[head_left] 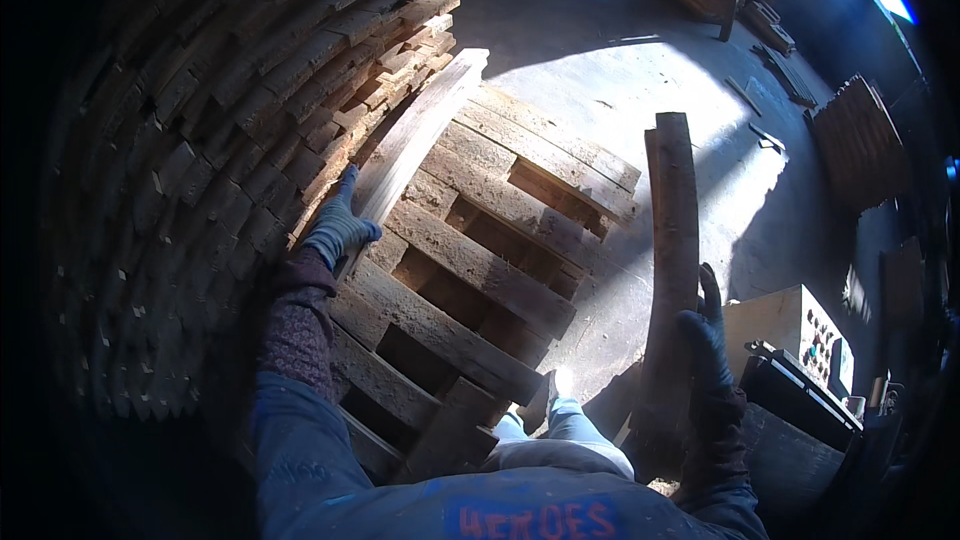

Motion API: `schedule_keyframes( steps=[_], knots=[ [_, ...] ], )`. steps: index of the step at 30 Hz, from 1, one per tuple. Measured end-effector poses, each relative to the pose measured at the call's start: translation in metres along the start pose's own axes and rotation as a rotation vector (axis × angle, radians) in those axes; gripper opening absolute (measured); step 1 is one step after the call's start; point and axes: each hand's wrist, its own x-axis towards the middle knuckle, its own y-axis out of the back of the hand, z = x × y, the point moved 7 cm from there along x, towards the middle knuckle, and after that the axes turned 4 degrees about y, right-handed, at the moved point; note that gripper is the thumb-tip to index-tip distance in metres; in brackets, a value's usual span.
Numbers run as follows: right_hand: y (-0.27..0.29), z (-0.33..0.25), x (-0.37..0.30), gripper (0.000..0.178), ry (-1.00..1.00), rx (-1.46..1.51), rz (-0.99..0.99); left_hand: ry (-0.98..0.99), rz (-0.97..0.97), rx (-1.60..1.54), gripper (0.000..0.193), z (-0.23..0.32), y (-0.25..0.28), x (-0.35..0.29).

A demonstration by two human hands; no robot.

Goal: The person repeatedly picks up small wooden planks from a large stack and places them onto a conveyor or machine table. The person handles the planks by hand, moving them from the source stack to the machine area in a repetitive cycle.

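My left hand (342, 222), in a light knitted glove, lies at the near end of a pale wooden board (425, 130). Its thumb rests over the board and the forefinger stretches along the left edge, apart from the thumb; the other fingers are partly hidden. That board runs along the left side of a wooden pallet (470, 265), beside a tall stack of boards (290, 70). At my right side, my right hand (708, 330), in a dark glove, grips a long wooden board (675, 210) from its right edge. A second board edge shows behind it.
A pale box with a panel of buttons (812, 340) stands close at my right. Bundles of wood (855, 140) and loose strips (785, 75) sit farther off on the concrete floor (570, 15). My feet are beside the pallet's near right corner.
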Motion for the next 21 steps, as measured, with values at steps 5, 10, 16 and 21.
schedule_keyframes(
  steps=[5,10,16,21],
  knots=[
    [-0.08,0.066,0.072,0.105,0.154,-0.296,-0.032,-0.069,-0.398,-0.947,0.093,0.084,-0.083,-0.101],
    [-0.162,0.076,0.073,0.123,-0.005,-0.834,-0.277,-0.168,-0.216,-0.363,0.072,0.091,-0.154,-0.175],
    [-0.141,0.128,0.065,0.088,-0.209,-0.429,-0.23,0.13,-0.301,-0.547,0.121,0.087,-0.188,-0.123],
    [-0.146,0.154,0.081,0.068,-0.144,-0.33,-0.273,0.119,-0.374,-0.657,0.131,0.137,-0.192,-0.128]
  ],
)
